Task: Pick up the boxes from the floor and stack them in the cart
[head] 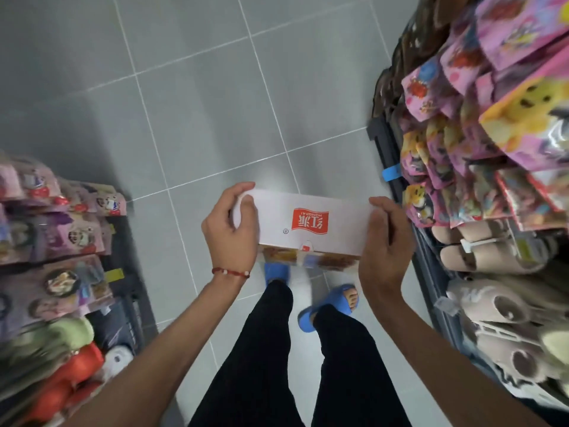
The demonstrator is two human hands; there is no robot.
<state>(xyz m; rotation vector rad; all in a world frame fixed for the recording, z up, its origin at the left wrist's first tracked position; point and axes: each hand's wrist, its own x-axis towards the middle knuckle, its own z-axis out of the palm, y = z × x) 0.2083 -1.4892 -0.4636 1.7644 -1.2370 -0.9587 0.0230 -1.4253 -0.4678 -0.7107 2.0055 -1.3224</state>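
Head view, looking straight down a shop aisle. White box (311,223) is held clear of the grey tile floor (200,103), out in front of the body, roughly level, long side across.

- Left hand (229,224) is on the left short end. Its fingers (240,192) are curled over the far top corner and clamp the end.
- Right hand (385,241) is on the right short end. Its fingers (391,223) are bent and pressed against the end panel, with the thumb lying along the top edge.
- The end-to-end grip squeezes the box between the palms. Judged reason: the box is wide and shallow, and one hand could not span it.
- Box: smooth white card, flat rectangular lid, crisp edges, red flag-shaped logo printed mid-top. The near side panel carries brownish printed artwork, and a small tab sits at the lid's front edge. It looks rigid enough to stack flat.
- No cart in view and no other boxes on the floor here, so this reads as the carry stage, with placing not yet done.
- Surroundings: glossy pink packets (462,87) hang crowded on the right rack, soft beige plush slippers (480,257) below them. More pinkish packets (61,217) are on the left rack. The aisle is narrow, so a box carried crosswise could brush the hanging stock.
- Person: red bead bracelet (231,271) on the left wrist, black trousers (264,349), blue slides (335,303).
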